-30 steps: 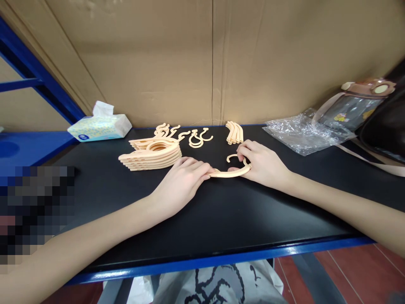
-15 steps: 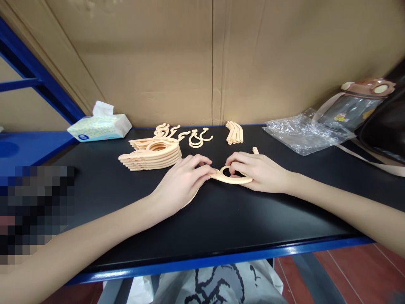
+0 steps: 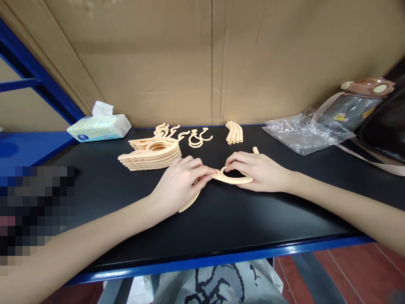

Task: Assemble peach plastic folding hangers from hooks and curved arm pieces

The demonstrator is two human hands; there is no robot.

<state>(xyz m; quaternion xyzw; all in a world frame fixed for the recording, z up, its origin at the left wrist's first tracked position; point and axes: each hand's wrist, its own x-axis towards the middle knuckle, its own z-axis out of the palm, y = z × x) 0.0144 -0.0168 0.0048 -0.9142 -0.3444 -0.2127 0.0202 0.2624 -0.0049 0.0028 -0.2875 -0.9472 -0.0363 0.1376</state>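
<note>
Nearer to the front edge than a second ago, the hanger (image 3: 233, 180) now shows its left end below the left hand (image 3: 179, 181), and the right hand (image 3: 264, 172) has come down beside its curved right part. The fingers of the left hand are pinched together on the hanger's middle, by the narrow joint. The right fingers are curled around the loop on its right part, with a fingertip at the inner rim; how tightly they grip, I cannot tell.

The hanger lies low over the counter (image 3: 253, 219), to the right of the stack (image 3: 152, 158) and a little nearer the front edge. Its long axis runs mainly left to right, its left end slanting toward the front edge and its right end pointing into the right palm. A short pale stub (image 3: 255, 150) points away behind the right hand; whether it belongs to the hanger is hidden.

Farther out, loose hooks (image 3: 196, 139) lie behind and to the right of the stack, and a bunch of curved rods (image 3: 234, 132) is farther right. Left of the stack and behind it sits a tissue pack (image 3: 99, 126). Far to its right are a crumpled clear bag (image 3: 305, 133) and a bottle (image 3: 352, 109).
</note>
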